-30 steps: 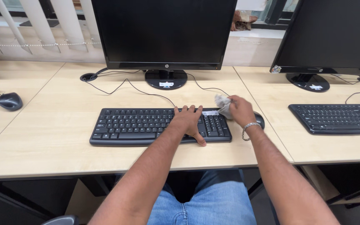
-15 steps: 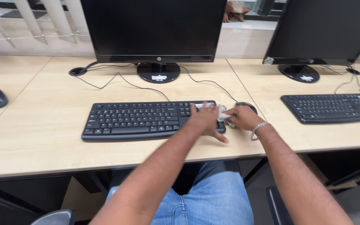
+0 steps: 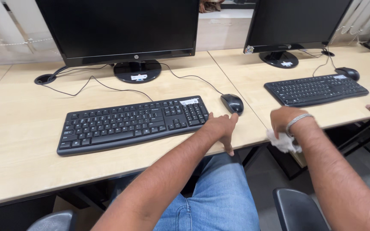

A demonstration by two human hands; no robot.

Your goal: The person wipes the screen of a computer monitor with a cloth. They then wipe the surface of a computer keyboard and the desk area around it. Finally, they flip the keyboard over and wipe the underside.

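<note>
Once off keyboard (image 3: 129,124), cloth (image 3: 282,142) at desk edge

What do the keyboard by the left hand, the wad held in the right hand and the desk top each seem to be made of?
Keyboard: most likely black plastic, matte, with moulded keys and a dull sheen.
Wad in the right hand: crumpled white tissue or thin cloth; soft folds show, but which it is cannot be told.
Desk top: pale wood-look laminate, probably over board, smooth with faint printed grain.
The left hand rests beside the keyboard.
</note>
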